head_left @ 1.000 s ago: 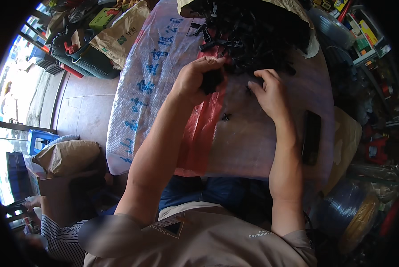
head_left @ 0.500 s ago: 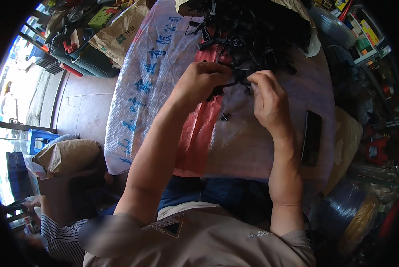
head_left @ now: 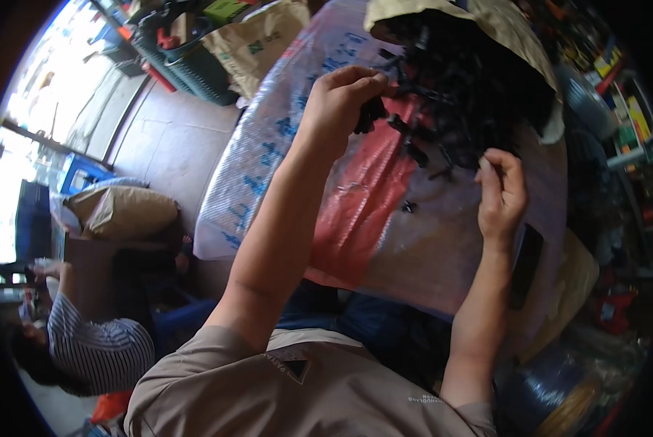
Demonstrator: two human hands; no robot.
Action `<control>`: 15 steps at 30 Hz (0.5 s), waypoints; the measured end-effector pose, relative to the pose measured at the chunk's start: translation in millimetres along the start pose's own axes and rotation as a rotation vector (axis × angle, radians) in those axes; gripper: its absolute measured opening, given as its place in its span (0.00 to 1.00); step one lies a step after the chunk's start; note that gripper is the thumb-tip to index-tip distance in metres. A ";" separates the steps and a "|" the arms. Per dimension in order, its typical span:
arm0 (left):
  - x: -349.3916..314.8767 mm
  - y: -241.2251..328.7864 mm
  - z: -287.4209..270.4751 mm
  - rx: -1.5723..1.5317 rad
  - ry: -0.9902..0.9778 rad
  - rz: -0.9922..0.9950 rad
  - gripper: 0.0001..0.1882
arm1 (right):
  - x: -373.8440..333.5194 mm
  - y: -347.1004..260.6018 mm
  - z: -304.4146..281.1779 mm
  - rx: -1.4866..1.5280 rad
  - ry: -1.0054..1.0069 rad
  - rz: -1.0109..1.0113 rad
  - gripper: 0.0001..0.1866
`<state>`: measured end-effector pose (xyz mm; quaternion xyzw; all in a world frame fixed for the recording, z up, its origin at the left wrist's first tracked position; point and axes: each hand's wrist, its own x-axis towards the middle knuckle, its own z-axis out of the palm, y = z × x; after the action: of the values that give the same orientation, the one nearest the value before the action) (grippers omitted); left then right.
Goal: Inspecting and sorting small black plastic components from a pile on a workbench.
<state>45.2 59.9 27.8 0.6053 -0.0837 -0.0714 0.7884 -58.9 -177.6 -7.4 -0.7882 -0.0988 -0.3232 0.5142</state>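
Observation:
My left hand [head_left: 339, 105] is closed on small black plastic pieces [head_left: 371, 115], which hang below its fingers over the sheet's left side. Their exact kind is blurred. On the right, near the pile's front edge, my right hand [head_left: 503, 193] has its fingers curled toward the thumb; anything between the tips is too small to make out. A heap of black plastic pieces [head_left: 479, 109] spills from a paper sack [head_left: 479, 18] at the far side. One small black piece [head_left: 409, 207] lies alone nearer me. Underneath is a woven plastic sheet [head_left: 268, 156] with a red stripe [head_left: 356, 226].
A dark phone-like slab [head_left: 527, 266] lies beside my right forearm. Left of the table stand a green basket [head_left: 202, 76], a brown paper bag [head_left: 250, 47] and a full sack [head_left: 126, 211]. A person in a striped top [head_left: 108, 346] is at lower left. Shelves [head_left: 632, 138] line the right.
My hands have come apart from close together at the pile's edge: left hand up and leftward, right hand to the right and nearer me. The whole view has also tilted and shifted.

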 end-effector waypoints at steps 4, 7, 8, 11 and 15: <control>23.1 35.0 -54.9 0.421 0.308 0.325 0.15 | -4.1 -0.5 -1.2 -0.055 -0.059 0.005 0.05; 42.5 46.2 -114.7 0.847 0.513 0.399 0.17 | -3.3 -9.1 5.2 -0.029 -0.095 -0.005 0.05; 43.1 46.5 -128.9 1.053 0.549 0.321 0.18 | -3.2 -10.1 8.6 0.006 -0.099 0.010 0.05; 25.2 34.3 -112.6 1.187 0.568 0.401 0.15 | -5.4 -7.8 12.4 0.022 -0.084 0.016 0.06; 1.5 -2.3 -25.6 0.941 -0.116 0.330 0.15 | -7.4 -11.9 18.0 -0.004 -0.043 -0.080 0.05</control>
<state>52.3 83.1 19.2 0.8689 -0.2452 0.0664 0.4248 -63.0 -155.2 -7.7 -0.7914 -0.1404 -0.3268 0.4972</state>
